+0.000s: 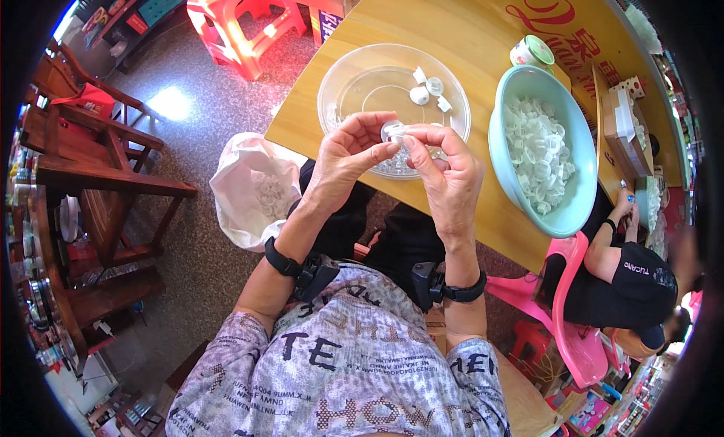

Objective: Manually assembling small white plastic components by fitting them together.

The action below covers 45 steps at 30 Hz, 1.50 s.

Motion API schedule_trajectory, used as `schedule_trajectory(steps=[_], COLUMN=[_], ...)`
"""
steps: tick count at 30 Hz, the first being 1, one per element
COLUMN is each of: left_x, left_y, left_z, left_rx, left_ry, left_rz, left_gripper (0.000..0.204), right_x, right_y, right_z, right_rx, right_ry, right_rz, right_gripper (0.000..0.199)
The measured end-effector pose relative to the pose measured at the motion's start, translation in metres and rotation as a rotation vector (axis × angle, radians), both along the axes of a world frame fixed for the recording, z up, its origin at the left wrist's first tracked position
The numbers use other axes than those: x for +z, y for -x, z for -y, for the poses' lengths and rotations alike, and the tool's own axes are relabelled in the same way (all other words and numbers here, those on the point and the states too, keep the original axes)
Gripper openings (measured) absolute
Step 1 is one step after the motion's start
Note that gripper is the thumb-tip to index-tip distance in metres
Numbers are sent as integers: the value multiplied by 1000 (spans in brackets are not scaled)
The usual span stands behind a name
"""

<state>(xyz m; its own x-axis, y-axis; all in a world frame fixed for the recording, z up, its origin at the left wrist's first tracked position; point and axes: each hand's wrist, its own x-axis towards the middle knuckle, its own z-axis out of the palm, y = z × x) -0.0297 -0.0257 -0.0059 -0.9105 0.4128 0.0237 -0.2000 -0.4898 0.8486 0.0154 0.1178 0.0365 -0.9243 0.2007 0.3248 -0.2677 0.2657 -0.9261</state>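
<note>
just above the middle of the frame, over the near edge of the clear round tub (339, 79), a small clear plastic piece (392, 130) sits up between two bare hands. the left hand (338, 154) has it pinched, thumb against forefinger; the right hand (455, 182) comes in from the other side, thumb and fingertips closed on its right edge. so both are clamped on the same little part, and whether it's one piece or two pressed together, i can't tell from up here.

now here's the danger! the grip looks to be all fingertips, and smooth plastic could easily squirt sideways if one thumb pushes harder than the other. straight down, it would probably land in the tub, among the loose white pieces (420, 95), and be hard to pick out. a kick to the lower left, though, and it might drop past the edge of the wooden table (392, 18), into the white bag (230, 177) or onto the speckled floor (170, 180).

over at right of centre, the pale blue basin (583, 162) is heaped with white plastic parts (537, 150); a careless right elbow could jog it. too much force, pressed crooked, and a thin rim might crack.
</note>
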Motion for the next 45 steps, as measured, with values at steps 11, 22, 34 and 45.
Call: schedule_trajectory(steps=[11,22,34,45], left_x=[7,14,6,9], left_y=[-2,-2,-4,-5], left_z=[0,6,0,4], left_rx=[4,5,54,22], left_ry=[41,125,179,160], left_rz=[-28,-114,-210,-116], left_gripper=[41,38,38,44], right_x=[1,3,3,3], right_y=[-4,-5,-4,-8], right_z=[-1,-2,-4,-2], right_rx=[-21,-38,-29,-9], right_ry=[-14,-107,-231,6], right_rz=[-2,-37,-94,41], right_gripper=[7,7,5,8])
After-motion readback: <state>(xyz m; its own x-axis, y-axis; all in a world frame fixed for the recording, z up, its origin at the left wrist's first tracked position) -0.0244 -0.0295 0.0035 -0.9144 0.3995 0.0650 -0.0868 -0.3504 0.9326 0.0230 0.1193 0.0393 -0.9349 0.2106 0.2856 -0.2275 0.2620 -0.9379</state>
